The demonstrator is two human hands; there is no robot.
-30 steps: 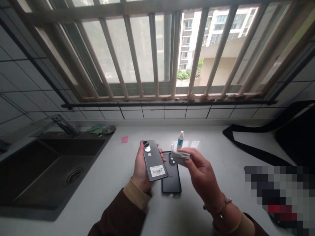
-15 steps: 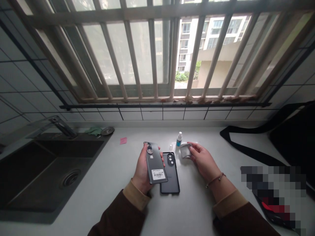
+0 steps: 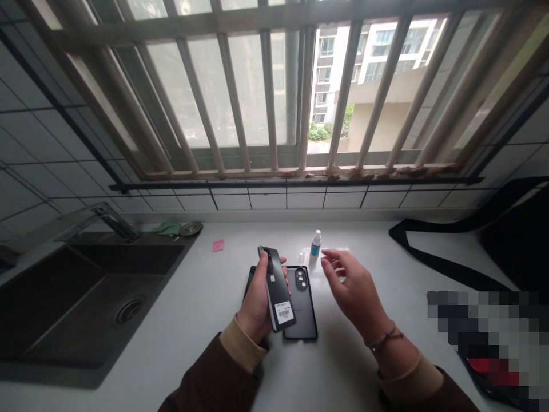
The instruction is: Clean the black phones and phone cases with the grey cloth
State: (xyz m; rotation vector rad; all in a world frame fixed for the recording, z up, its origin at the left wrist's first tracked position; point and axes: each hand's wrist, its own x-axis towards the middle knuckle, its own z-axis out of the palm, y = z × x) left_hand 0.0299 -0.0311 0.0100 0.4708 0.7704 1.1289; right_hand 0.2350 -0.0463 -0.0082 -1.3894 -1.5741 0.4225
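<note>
My left hand grips a dark phone by its long sides, thumb near the camera lenses, its back tilted upward with a white barcode label at the lower end. Beneath and to the right of the phone, a black phone case lies on the counter, partly covered. A dark flat edge, its kind unclear, shows left of my left hand. My right hand hovers right of the case, fingers apart, with no cloth visible in it. Near its fingertips stands a small white-capped bottle; a small clear cap lies beside it.
A sink with a faucet is on the left. Green cloth and a round metal drain piece sit by its back corner. A pink paper lies on the counter. A black strap runs from the bag at right.
The small grey cloth in my right hand is out of sight, and its fingers have spread. My left hand has turned the phone to a steeper angle.
</note>
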